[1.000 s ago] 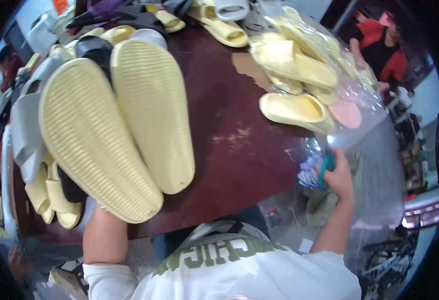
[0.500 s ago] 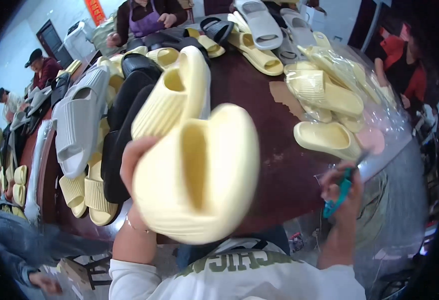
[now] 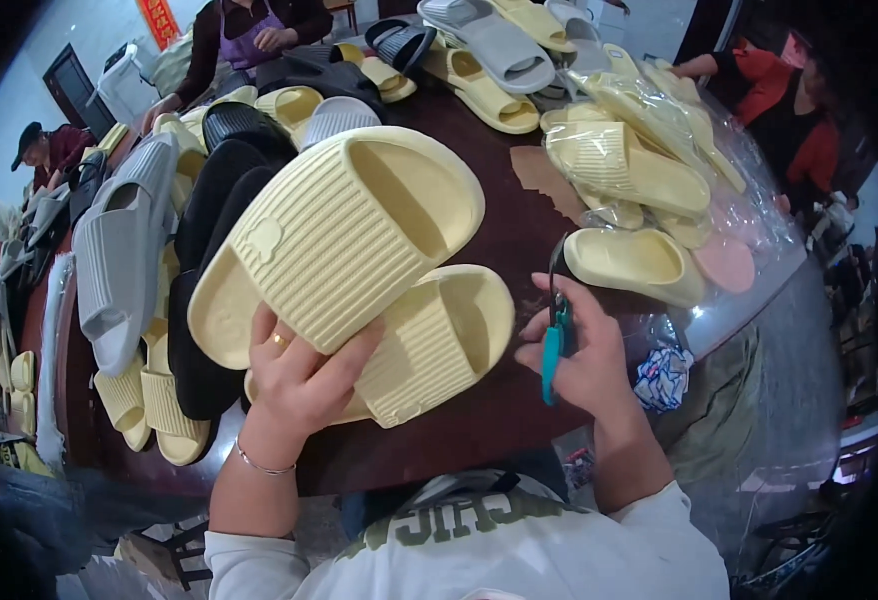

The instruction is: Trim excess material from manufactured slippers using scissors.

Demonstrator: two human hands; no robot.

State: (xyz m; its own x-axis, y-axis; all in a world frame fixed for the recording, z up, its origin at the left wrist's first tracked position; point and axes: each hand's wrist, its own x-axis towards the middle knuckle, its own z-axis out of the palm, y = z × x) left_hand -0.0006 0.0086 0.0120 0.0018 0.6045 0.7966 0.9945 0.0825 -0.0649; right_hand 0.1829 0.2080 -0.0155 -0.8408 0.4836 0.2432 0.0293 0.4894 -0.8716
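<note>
Slippers (image 3: 331,240), toes slanted toward the upper right, are clamped by the left hand (image 3: 304,385); right of them, teal-handled scissors (image 3: 553,355) are gripped by the right hand (image 3: 589,355).

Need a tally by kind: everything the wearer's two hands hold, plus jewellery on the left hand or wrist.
Yellow slippers, in the left hand: 2
Teal-handled scissors, in the right hand: 1
Gold ring: 1
Silver bracelet: 1
Total: 5
</note>
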